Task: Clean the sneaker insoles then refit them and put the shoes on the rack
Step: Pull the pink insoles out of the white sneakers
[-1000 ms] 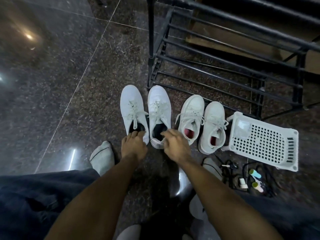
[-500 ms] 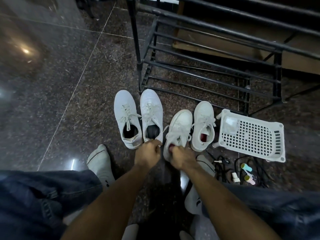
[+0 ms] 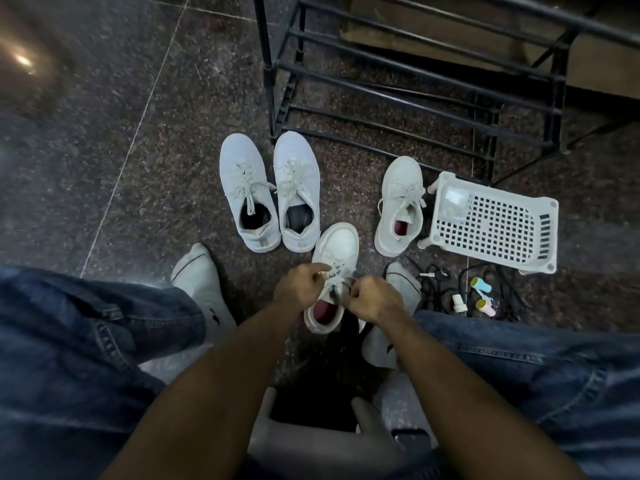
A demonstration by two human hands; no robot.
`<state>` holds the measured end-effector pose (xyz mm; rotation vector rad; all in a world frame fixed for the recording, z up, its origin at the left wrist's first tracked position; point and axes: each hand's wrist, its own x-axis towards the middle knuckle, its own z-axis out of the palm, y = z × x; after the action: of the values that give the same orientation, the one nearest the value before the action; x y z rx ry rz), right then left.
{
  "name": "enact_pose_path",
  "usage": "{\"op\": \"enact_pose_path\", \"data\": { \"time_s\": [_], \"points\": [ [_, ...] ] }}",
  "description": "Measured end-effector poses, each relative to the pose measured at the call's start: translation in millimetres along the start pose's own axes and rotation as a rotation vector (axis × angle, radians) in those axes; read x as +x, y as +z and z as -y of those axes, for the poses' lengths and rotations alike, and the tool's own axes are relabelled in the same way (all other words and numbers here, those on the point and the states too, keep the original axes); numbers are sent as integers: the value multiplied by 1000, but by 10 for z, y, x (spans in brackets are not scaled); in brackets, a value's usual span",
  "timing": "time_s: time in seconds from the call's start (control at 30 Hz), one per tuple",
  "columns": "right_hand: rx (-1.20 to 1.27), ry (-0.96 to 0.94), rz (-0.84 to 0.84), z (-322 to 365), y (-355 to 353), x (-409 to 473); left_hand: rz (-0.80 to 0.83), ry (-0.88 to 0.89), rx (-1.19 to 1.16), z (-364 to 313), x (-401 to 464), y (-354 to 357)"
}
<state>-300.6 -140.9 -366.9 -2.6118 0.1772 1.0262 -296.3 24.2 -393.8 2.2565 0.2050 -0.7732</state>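
A white sneaker with a red insole point(image 3: 341, 249) lies on the floor between my feet, toe pointing away. My left hand point(image 3: 300, 285) and my right hand point(image 3: 372, 301) sit over its middle, fingers curled and pinching its laces. Its partner point(image 3: 400, 206), also with a red insole, stands farther right beside the basket. A second pair of white sneakers with dark insides point(image 3: 247, 188) point(image 3: 298, 188) stands side by side to the left. The black metal shoe rack point(image 3: 415, 81) rises behind all of them.
A white perforated plastic basket point(image 3: 495, 223) lies on its side at the right. Black cords, a small white bottle point(image 3: 459, 303) and pastel tubes point(image 3: 483, 289) are scattered in front of it. My socked feet point(image 3: 204, 282) flank the sneaker on dark polished granite floor.
Both hands left the dark-insole pair, took the left red-insole sneaker and drew it back toward me. They now pinch its laces.
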Motion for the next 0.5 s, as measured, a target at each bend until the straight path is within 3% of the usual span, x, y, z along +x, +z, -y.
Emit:
{"op": "enact_pose_path", "data": {
  "time_s": [0.1,0.37,0.5],
  "points": [
    [-27,5,73,26,95,-17,87,23,60,-71,54,-18],
    [30,78,-18,157,253,-76,122,-64,27,-131,178,-59],
    [30,79,-16,153,234,-77,29,-172,-250,-263,219,-76]
  ]
}}
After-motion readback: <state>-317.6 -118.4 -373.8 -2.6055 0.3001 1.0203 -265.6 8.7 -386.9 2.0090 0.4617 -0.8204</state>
